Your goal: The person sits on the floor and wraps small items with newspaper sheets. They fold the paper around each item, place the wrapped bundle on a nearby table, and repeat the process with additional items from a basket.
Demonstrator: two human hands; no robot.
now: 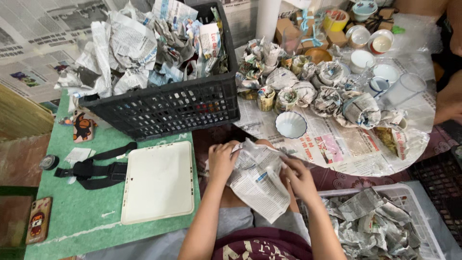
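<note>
My left hand and my right hand both grip a crumpled sheet of newspaper held over my lap, the paper bunched between them. What the sheet covers is hidden. Just beyond the hands stands a white fluted bowl on newspaper spread over a table. Behind it lie several newspaper-wrapped bundles.
A black plastic crate full of crumpled newspaper stands at the left. A white tray, a black strap and two phones lie on a green mat. A white basket of paper sits at the right. Bare cups and bowls stand at the back right, near another person's arm.
</note>
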